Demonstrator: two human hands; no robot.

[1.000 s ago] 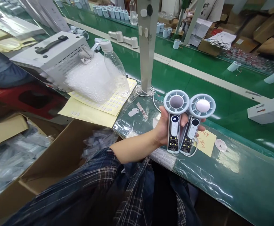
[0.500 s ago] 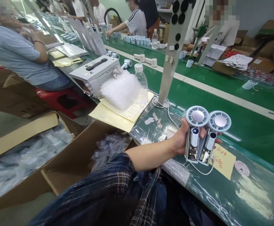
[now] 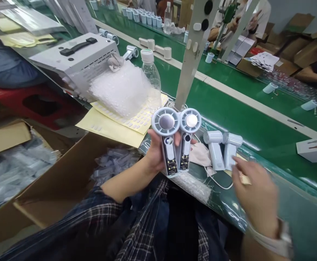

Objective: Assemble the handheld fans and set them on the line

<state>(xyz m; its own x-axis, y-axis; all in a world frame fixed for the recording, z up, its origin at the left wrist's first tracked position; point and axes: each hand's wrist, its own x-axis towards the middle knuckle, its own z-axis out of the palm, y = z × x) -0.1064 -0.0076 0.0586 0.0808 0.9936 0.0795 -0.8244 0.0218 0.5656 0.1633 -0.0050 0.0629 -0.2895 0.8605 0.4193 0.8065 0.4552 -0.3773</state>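
Pair-handling, seemingly: left hand (image 3: 155, 154) clasps two fans (image 3: 170, 156); right hand (image 3: 256, 192) blurs beside another pair (image 3: 216, 156), grip unclear; steadiness needed.

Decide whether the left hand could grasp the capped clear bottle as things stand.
Probably not: the left hand holds two handheld fans. The clear bottle beyond them looks otherwise reachable, its cap uncovered.

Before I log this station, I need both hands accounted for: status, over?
Left hand: gripping two handheld fans, fronts toward camera. Right hand: blurred, beside two more units, contact unclear. In between: white cable on the bench.
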